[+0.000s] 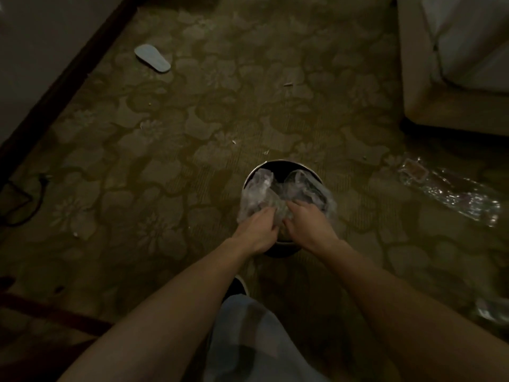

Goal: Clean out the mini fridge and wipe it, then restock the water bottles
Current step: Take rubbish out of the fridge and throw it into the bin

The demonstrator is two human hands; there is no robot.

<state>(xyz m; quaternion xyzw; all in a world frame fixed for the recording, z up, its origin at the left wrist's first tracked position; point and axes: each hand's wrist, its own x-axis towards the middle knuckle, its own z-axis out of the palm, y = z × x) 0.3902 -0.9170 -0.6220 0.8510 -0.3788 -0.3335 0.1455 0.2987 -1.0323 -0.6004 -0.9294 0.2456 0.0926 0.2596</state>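
A small round dark bin [278, 168] stands on the carpet in front of me. Crumpled clear plastic [259, 194] fills its top and spills over the rim. My left hand [257, 230] grips the left part of the plastic at the bin's near edge. My right hand [307, 223] holds the right part, fingers curled into it. Both forearms reach down from the bottom of the view. The inside of the bin is mostly hidden by the plastic. No fridge or full water bottles are in view.
Clear plastic wrapping [451, 194] lies on the patterned carpet at the right. A pale slipper [153, 57] lies at the upper left near a dark skirting board. A bed corner [446, 64] fills the upper right. A dark cable [24, 199] lies at the left.
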